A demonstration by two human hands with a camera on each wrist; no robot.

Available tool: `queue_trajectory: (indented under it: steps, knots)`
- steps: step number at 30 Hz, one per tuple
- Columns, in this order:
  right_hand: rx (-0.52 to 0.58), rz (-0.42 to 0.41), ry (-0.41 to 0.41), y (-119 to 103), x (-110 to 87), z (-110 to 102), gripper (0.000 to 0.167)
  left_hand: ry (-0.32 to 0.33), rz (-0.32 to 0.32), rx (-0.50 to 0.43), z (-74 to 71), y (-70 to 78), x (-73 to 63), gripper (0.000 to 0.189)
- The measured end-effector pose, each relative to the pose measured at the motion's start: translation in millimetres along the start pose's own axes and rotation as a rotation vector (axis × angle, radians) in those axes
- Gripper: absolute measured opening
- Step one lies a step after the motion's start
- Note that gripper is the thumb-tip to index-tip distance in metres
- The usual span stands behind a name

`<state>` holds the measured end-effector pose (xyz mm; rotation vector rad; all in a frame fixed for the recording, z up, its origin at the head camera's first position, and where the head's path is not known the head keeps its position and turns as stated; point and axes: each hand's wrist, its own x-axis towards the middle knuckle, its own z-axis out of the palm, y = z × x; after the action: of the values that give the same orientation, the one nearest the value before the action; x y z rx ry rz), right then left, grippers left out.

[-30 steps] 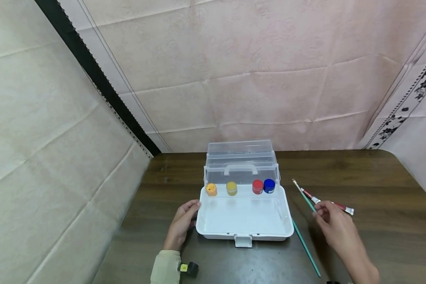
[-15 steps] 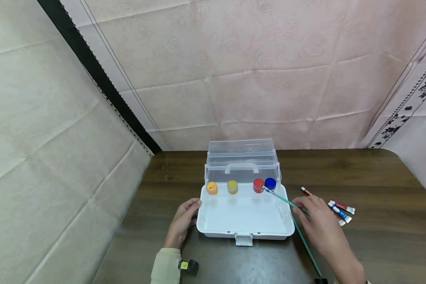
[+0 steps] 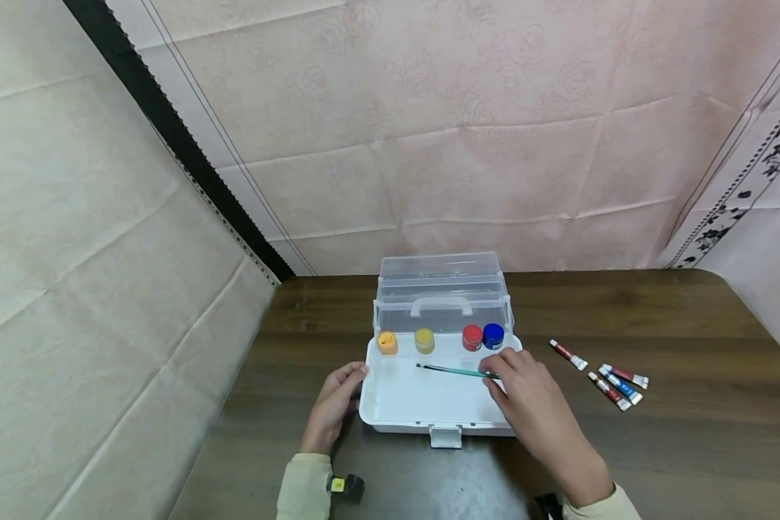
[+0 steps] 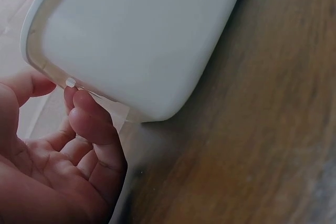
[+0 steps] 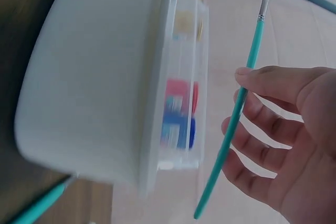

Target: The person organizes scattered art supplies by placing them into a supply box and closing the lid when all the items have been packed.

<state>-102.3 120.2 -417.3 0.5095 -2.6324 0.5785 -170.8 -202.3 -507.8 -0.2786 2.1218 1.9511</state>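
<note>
A white plastic box (image 3: 422, 401) with its clear lid (image 3: 442, 289) raised stands on the wooden table. My left hand (image 3: 330, 410) holds its left edge, thumb and fingertips at the rim (image 4: 31, 56). My right hand (image 3: 541, 406) pinches a teal paintbrush (image 3: 458, 371) between thumb and fingers, over the box's right half. The brush lies nearly level, its bristles pointing left. Along the box's back sit small paint jars: orange (image 3: 387, 344), yellow (image 3: 424, 341), red (image 3: 471, 339) and blue (image 3: 493, 336). A second teal brush (image 5: 42, 203) shows low in the right wrist view, hidden in the head view.
Several paint tubes (image 3: 617, 385), red and blue, lie on the table (image 3: 702, 433) right of the box. A latch (image 3: 445, 438) hangs from the box's front. Pale cloth (image 3: 468, 159) covers the walls behind and beside the table.
My right hand has carried the paintbrush leftward from near the tubes to over the box, turning it toward level. The tubes now show fully. My left hand stays at the box edge.
</note>
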Motion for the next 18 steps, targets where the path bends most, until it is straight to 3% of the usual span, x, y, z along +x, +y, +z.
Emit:
queue_trajectory:
  steps: [7, 18]
  knots:
    - [0.002, -0.074, -0.012, -16, 13.4, 16, 0.025, 0.001, 0.001, 0.004, -0.5, -0.4, 1.9, 0.044]
    - [-0.053, -0.068, -0.139, -16, 18.5, 42, 0.023, -0.004, 0.007, -0.028, 0.4, -1.6, -1.3, 0.039]
